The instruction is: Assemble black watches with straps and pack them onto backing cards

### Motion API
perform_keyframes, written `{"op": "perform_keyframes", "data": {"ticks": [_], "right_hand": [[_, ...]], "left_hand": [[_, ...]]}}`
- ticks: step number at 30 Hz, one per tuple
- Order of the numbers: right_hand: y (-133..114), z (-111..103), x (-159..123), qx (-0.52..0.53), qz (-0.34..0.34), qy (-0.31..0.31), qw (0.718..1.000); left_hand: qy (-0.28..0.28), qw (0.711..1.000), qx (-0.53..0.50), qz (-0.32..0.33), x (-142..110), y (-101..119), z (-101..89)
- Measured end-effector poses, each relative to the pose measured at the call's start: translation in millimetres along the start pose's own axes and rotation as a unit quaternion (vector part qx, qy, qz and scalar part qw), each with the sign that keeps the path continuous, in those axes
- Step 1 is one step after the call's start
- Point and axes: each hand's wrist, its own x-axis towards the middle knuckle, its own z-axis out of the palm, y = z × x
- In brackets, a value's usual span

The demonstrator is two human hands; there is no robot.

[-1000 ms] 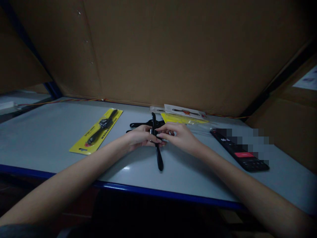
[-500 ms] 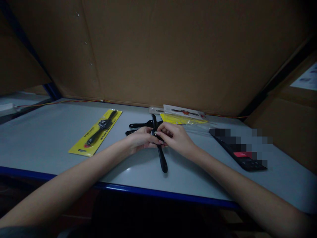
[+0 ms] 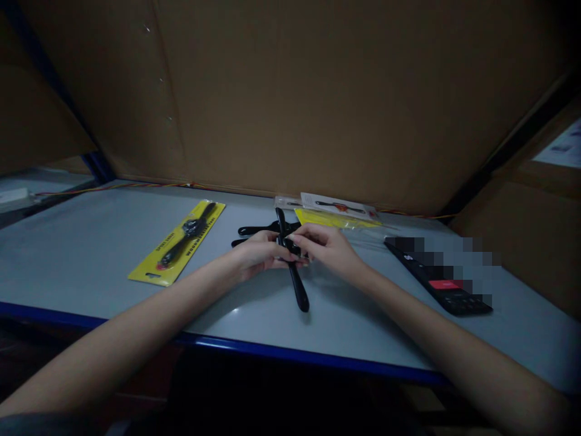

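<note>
Grey tabletop [image 3: 82, 254], hands centred: left hand [image 3: 258, 254] and right hand [image 3: 329, 248] have fingers [image 3: 313, 236] closed on a black strap [image 3: 298, 289], apparently a watch band, held mid-length above the surface. A yellow card [image 3: 177, 242] lies left, beyond their reach.

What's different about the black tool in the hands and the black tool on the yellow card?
The tool in the hands is gripped by the left hand and right hand. The tool on the yellow card lies untouched, slanting on that yellow card, with no card under the held one. Both are long and black.
</note>
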Motion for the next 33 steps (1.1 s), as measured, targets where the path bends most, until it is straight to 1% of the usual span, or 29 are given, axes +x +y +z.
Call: {"op": "perform_keyframes", "data": {"ticks": [4,7,9,12,15,18,20,22,27,30,33], "right_hand": [[2.1,-7.2,1.1,0.001,0.006,-0.015,1.000],[4.3,-7.2,1.7,-0.033,-0.006,-0.002,0.999],[5.2,-5.6,2.1,-0.083,-0.031,0.017,0.996],[4.5,-3.6,2.2,-0.159,-0.089,0.047,0.982],[1.5,-3.4,1.2,-0.196,-0.127,0.043,0.971],[-1.3,-3.2,-1.0,-0.206,-0.139,0.036,0.968],[-2.1,-1.8,-2.3,-0.196,-0.128,0.044,0.971],[-1.8,0.2,-2.7,-0.170,-0.103,0.043,0.979],[1.3,2.5,-0.8,-0.038,-0.030,-0.001,0.999],[2.5,0.5,0.3,0.028,0.003,-0.020,0.999],[4.1,-1.5,0.7,0.046,0.019,-0.027,0.998]], "left_hand": [[0.009,1.000,-0.005,0.007,0.3,1.3,0.1],[0.008,1.000,-0.003,0.005,0.5,0.5,0.9],[0.004,1.000,0.000,0.000,0.7,-0.8,1.6],[0.009,1.000,0.005,-0.007,0.9,-2.4,2.1],[0.007,1.000,0.006,-0.009,0.6,-2.8,1.5],[-0.001,1.000,0.011,-0.004,0.3,-2.4,1.0],[0.000,1.000,0.017,0.001,0.1,-2.1,1.5],[0.005,1.000,0.019,0.000,0.0,-2.1,2.6],[0.011,1.000,0.017,-0.009,0.7,-1.3,3.3],[0.016,1.000,0.014,0.002,1.3,0.7,2.0],[0.022,1.000,0.010,0.008,1.4,1.6,1.2]]}}
